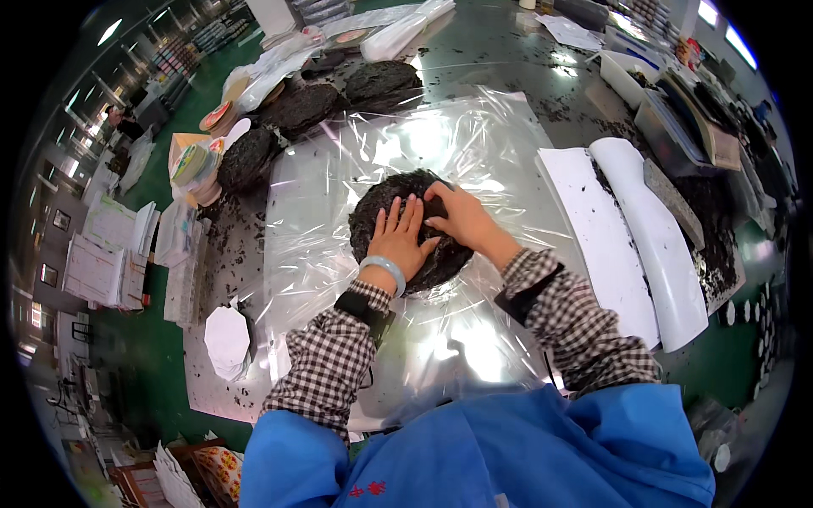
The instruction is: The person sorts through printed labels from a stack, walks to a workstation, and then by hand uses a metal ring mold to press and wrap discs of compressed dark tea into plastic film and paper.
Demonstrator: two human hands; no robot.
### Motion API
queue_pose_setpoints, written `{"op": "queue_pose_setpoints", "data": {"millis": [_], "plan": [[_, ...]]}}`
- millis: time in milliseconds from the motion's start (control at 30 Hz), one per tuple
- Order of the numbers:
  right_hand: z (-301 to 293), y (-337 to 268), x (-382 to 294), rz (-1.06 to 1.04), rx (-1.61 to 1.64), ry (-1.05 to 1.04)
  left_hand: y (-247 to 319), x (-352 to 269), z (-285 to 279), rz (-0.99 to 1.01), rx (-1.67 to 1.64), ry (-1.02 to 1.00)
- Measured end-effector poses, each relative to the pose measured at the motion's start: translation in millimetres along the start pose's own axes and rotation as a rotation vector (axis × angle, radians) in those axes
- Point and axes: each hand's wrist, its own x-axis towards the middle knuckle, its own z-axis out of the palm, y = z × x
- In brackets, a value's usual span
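Observation:
A round cake of dark, shredded dried material, perhaps seaweed (387, 190), lies on clear plastic film (311, 254) in front of me. My left hand (399, 244) rests flat on its left and middle part, fingers extended and somewhat apart; a pale bangle (386, 270) circles that wrist. At the cake's upper right, my right hand (462, 219) touches the surface with bent fingers and thumb apart; whether it pinches a bit of the material cannot be told. Similar dark cakes (384, 84) lie beyond the film and at its upper left.
White sheets (597, 235) lie at right, near a grey slab (673, 203) and plastic bins (676, 136). Round labels in stacks (190, 165) stand at left, above white paper pieces (227, 336). Dark crumbs litter the metal table (235, 247). Far left, a person (124, 120) is visible.

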Motion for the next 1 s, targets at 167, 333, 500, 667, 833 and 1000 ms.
{"op": "queue_pose_setpoints", "data": {"millis": [167, 333, 500, 667, 833, 1000], "plan": [[-3, -1, -12, -0.021, -0.127, -0.193, -1, 10, -6, 0.01, 0.155, -0.253], [-22, -23, -11, 0.224, -0.168, -0.08, 1, 4, -2, 0.072, -0.091, 0.214], [-49, 5, -20, -0.458, -0.506, -0.23, 1, 3, -2, 0.103, -0.04, 0.015], [-31, -4, -13, -0.416, -0.578, -0.475, -10, 24, -24, 0.155, -0.069, -0.492], [-68, -44, 98, 0.125, -0.187, -0.883, -24, 13, 3, 0.165, -0.025, -0.38], [-45, 61, 187, -0.206, -0.695, -0.264, 5, 21, -8, 0.207, 0.017, -0.327]]}}
